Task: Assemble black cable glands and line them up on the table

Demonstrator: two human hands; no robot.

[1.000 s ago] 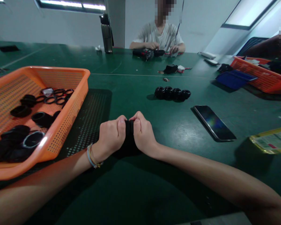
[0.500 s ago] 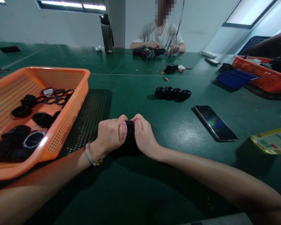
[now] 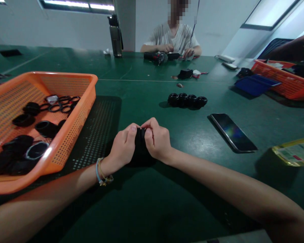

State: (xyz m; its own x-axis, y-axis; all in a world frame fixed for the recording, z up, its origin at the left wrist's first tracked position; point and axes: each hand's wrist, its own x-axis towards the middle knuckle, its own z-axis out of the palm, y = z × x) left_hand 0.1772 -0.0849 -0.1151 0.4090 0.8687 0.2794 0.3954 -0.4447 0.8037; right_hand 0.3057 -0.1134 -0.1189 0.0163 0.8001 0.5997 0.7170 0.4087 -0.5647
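Between my hands is a black ribbed cylindrical part (image 3: 140, 133), mostly covered by the fingers. My left hand (image 3: 125, 143) wraps round its left side, thumb on top, with bracelets at the wrist. On the other side my right hand (image 3: 158, 140) is closed round the part, thumb and bent forefinger pressed against it. Beyond the hands a row of several glossy black ring-shaped parts (image 3: 187, 100) stands on the green table (image 3: 147, 202). At the left an orange basket (image 3: 77, 135) holds several black cylindrical pieces and rings.
A phone (image 3: 231, 132) lies to the right, near a yellow-edged packet (image 3: 294, 151). Farther back are a blue tray (image 3: 257, 84), another orange basket (image 3: 291, 84) and a dark bottle (image 3: 116, 37). Across the table a person in a light shirt (image 3: 171, 37) sits by a power drill (image 3: 157, 57).
My right hand has turned its grip on the black part, so thumb and bent forefinger now show on top. My left hand has rotated slightly, its wrist lower and a little to the right.
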